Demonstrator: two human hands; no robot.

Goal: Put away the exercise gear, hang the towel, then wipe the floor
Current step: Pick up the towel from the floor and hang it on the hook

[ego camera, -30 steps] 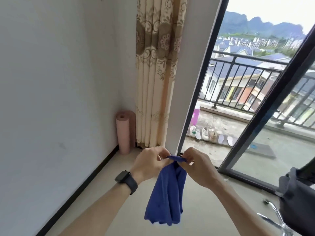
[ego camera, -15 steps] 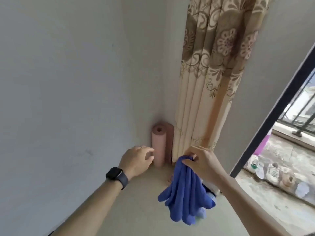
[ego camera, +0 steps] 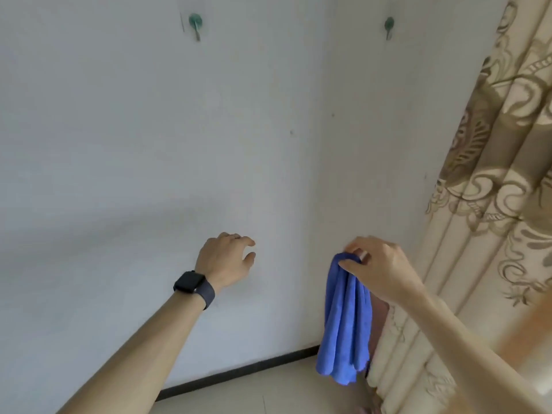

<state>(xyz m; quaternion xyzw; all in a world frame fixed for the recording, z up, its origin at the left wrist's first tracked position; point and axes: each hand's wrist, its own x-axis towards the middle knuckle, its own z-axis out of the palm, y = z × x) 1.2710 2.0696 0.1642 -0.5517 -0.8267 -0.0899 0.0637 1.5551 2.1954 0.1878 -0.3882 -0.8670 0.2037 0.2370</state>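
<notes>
The right hand (ego camera: 379, 267) pinches a bunched, blue towel (ego camera: 343, 324) hanging in limp folds; the left hand (ego camera: 224, 258) is empty, fingers loosely curled.

A beige patterned curtain (ego camera: 493, 174) hangs at the right beside a white wall (ego camera: 119, 130) with black skirting (ego camera: 239, 372).

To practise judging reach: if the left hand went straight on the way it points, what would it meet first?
Probably the white wall: the left hand points at it, nothing between, though depth is unclear.
</notes>
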